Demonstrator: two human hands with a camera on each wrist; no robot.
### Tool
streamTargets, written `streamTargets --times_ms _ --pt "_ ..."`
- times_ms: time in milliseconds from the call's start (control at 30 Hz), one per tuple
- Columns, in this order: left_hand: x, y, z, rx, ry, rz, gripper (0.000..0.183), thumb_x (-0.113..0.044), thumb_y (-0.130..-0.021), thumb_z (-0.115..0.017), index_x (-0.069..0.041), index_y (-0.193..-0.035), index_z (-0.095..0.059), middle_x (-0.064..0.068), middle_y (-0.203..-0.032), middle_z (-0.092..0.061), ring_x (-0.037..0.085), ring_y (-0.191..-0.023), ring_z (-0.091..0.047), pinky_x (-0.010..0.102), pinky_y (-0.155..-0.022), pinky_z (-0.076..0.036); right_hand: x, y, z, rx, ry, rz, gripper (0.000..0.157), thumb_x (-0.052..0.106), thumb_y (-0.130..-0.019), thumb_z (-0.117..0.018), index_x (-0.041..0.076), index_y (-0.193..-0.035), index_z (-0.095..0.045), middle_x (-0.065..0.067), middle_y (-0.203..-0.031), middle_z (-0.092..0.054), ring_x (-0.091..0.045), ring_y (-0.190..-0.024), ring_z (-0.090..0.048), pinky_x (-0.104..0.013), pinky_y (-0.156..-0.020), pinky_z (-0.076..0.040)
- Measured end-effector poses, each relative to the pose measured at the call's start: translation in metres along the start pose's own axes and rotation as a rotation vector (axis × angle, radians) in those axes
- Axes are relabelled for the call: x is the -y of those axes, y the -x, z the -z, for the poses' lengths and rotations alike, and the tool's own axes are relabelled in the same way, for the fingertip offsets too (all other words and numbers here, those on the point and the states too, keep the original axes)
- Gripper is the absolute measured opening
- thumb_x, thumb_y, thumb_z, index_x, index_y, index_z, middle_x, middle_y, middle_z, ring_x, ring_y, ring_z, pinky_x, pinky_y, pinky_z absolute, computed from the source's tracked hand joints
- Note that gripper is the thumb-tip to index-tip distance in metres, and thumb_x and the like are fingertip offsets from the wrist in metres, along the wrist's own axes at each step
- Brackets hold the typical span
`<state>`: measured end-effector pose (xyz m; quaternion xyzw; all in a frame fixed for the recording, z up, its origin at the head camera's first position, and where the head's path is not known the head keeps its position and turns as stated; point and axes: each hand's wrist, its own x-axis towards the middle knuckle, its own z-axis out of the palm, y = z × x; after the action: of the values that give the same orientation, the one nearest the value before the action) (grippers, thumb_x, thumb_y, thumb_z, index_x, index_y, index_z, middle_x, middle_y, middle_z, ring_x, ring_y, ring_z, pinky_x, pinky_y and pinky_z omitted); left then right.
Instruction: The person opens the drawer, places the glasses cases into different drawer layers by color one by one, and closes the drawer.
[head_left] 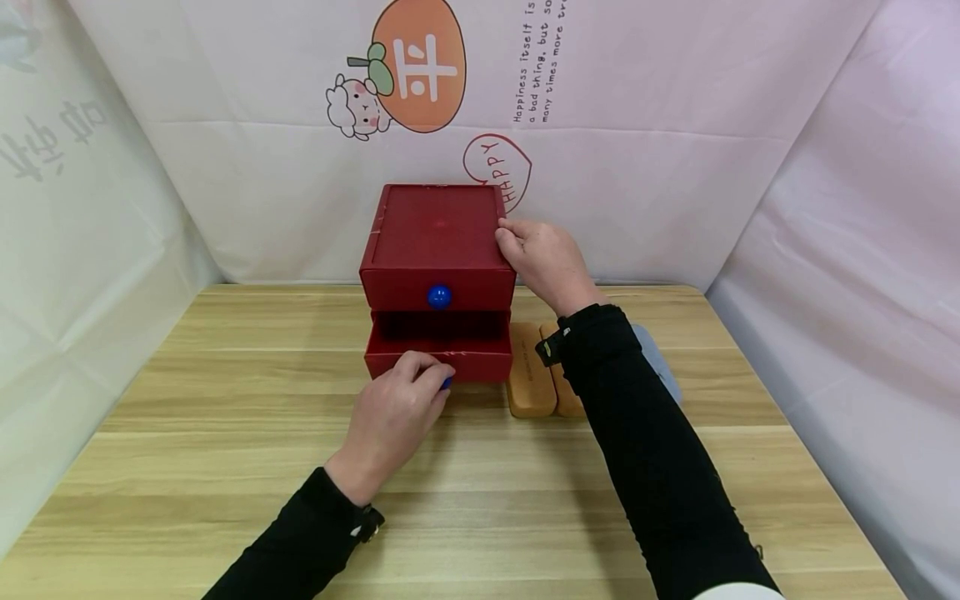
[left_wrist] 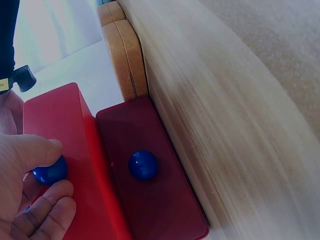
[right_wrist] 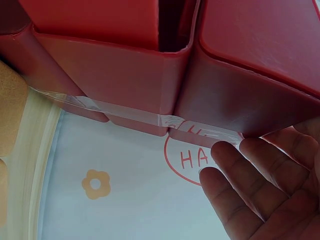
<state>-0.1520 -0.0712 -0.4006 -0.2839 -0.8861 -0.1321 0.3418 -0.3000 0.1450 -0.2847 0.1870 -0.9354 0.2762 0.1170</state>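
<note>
A red cabinet of stacked drawers (head_left: 441, 225) stands at the back of the table. Its middle drawer (head_left: 442, 333) is pulled partway out, and no contents show in the visible part. My left hand (head_left: 393, 408) pinches that drawer's round blue knob (left_wrist: 51, 171) between thumb and fingers. Below it, the bottom drawer (left_wrist: 127, 125) is closed, with its own blue knob (left_wrist: 143, 165). The top drawer, also closed, carries another blue knob (head_left: 439, 297). My right hand (head_left: 546, 258) rests at the cabinet's upper right edge, its fingers (right_wrist: 237, 170) fairly straight along the side.
Tan rounded cases (head_left: 532, 375) lie to the right of the cabinet, partly under the right forearm. A grey-blue item (head_left: 657, 362) sits beyond them. Printed white cloth (head_left: 637, 183) hangs behind the wooden table (head_left: 225, 417) and along both sides.
</note>
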Motion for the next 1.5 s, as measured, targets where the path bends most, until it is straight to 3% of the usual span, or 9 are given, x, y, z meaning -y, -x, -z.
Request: streamTargets --times_ms 1500 --pt "-0.007 0.007 0.011 0.018 0.009 0.003 0.03 -0.02 -0.082 -0.076 -0.008 -0.109 -0.071 0.009 -0.103 -0.062 0.017 -0.084 -0.065 0.029 -0.067 -0.058 0.0 -0.001 0.0 0.021 -0.013 -0.019 0.052 0.047 -0.101 -0.037 0.018 -0.142 -0.053 -0.001 -0.139 -0.057 -0.016 -0.128 -0.05 -0.037 -0.105 -0.044"
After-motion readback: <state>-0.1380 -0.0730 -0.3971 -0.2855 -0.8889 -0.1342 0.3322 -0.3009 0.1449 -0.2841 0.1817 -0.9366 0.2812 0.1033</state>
